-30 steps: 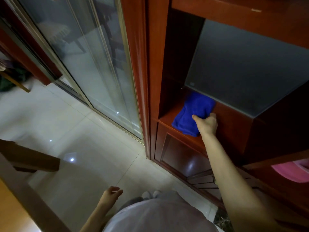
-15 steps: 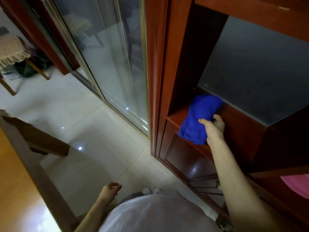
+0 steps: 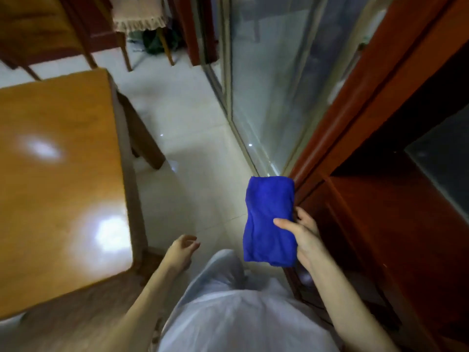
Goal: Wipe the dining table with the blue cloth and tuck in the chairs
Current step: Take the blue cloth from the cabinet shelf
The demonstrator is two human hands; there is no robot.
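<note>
A folded blue cloth (image 3: 269, 219) hangs in the air over the floor, gripped along its right edge by my right hand (image 3: 303, 235). It is clear of the red-brown cabinet shelf (image 3: 375, 214) to the right. My left hand (image 3: 181, 251) hangs low near my body, fingers loosely curled, holding nothing. The glossy wooden dining table (image 3: 58, 168) fills the left side, its corner near my left hand. A wooden chair (image 3: 38, 29) stands at the table's far end.
A sliding glass door (image 3: 274, 80) runs along the right of the white tiled floor (image 3: 187, 138). A second chair with a fringed cushion (image 3: 139, 13) stands at the back. A table leg (image 3: 144, 141) juts toward the floor gap.
My right hand has lifted the blue cloth off the cabinet shelf and drawn it toward me. The view has swung left, bringing the dining table in.
</note>
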